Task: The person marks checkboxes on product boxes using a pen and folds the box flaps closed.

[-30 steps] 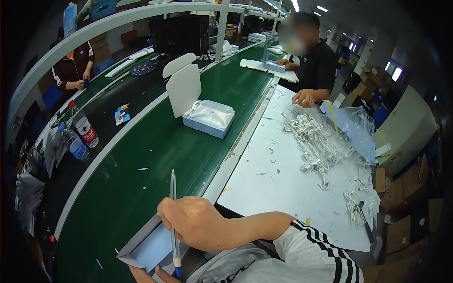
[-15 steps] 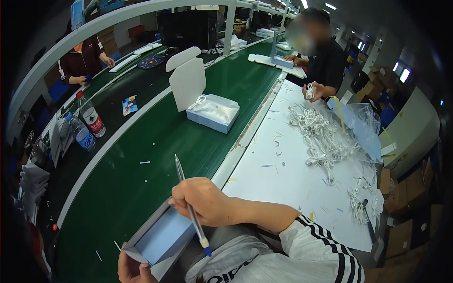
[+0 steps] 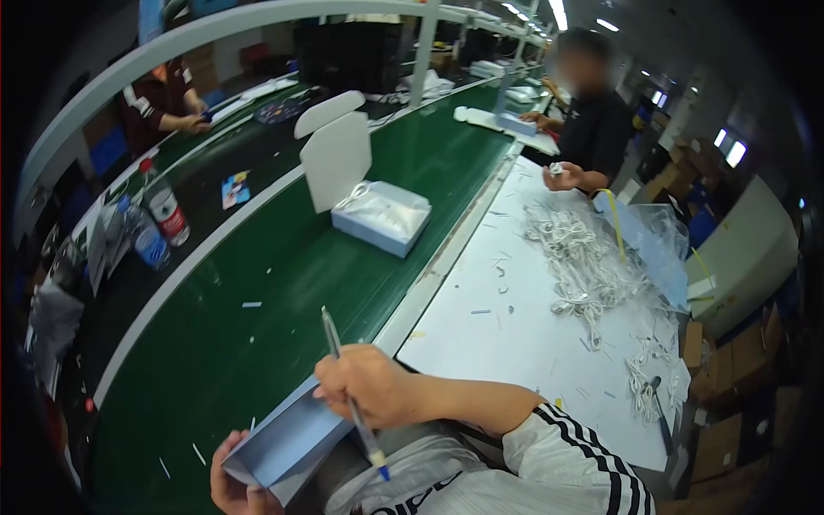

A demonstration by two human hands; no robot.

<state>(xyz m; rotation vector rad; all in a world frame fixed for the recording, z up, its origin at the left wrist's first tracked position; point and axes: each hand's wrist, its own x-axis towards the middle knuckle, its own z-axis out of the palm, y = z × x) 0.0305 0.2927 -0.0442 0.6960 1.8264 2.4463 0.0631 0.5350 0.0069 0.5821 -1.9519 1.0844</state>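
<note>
The right hand [image 3: 369, 386] is closed around a pen [image 3: 367, 439], its fingertips at the far end of an open box [image 3: 287, 438]; whether that grip also pinches the wall cannot be told. The left hand [image 3: 227, 482] is clamped on the box's other end, holding it at the near edge of the green belt [image 3: 215, 369]. The left grip is best firm but light, since the walls look like thin card, with the pen angled clear of them. Farther up the belt sits a second box [image 3: 369, 236], lid raised; white cables [image 3: 575, 249] lie heaped toward the far end of the bench [image 3: 468, 360].
</note>
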